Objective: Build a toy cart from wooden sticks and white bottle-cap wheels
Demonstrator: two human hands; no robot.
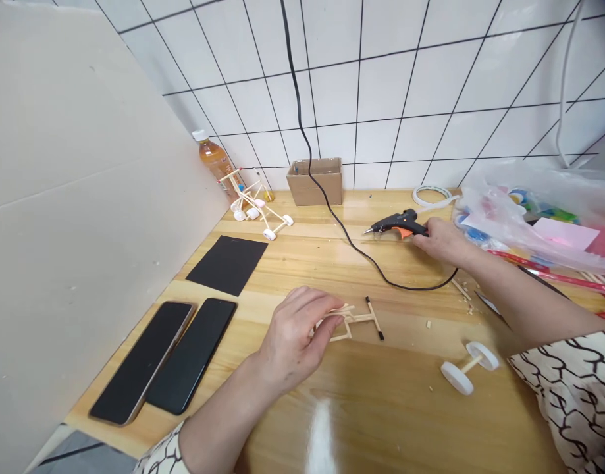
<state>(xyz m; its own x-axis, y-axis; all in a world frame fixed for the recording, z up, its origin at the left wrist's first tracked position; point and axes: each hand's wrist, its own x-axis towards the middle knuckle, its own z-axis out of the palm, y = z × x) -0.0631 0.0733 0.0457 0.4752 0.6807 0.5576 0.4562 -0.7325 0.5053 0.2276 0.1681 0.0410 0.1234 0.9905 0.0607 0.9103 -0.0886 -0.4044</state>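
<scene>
My left hand (299,329) pinches a small frame of pale wooden sticks (354,318) low over the middle of the table; a crossbar with black ends sticks out to its right. Fingers hide the frame's left part. Farther right, my right hand (443,240) is closed round the handle of a black glue gun (395,224) with an orange trigger. Its metal nozzle points left. A pair of white wheels on a stick axle (470,367) rests on the table at the right, apart from both hands.
Two phones (143,362) and a black sheet (228,264) lie left. Behind stand a stick model with white wheels (255,204), a bottle (216,158) and a cardboard box (316,184). A black cord (349,237) crosses the table. Tape (431,196) and plastic bags (539,217) are back right.
</scene>
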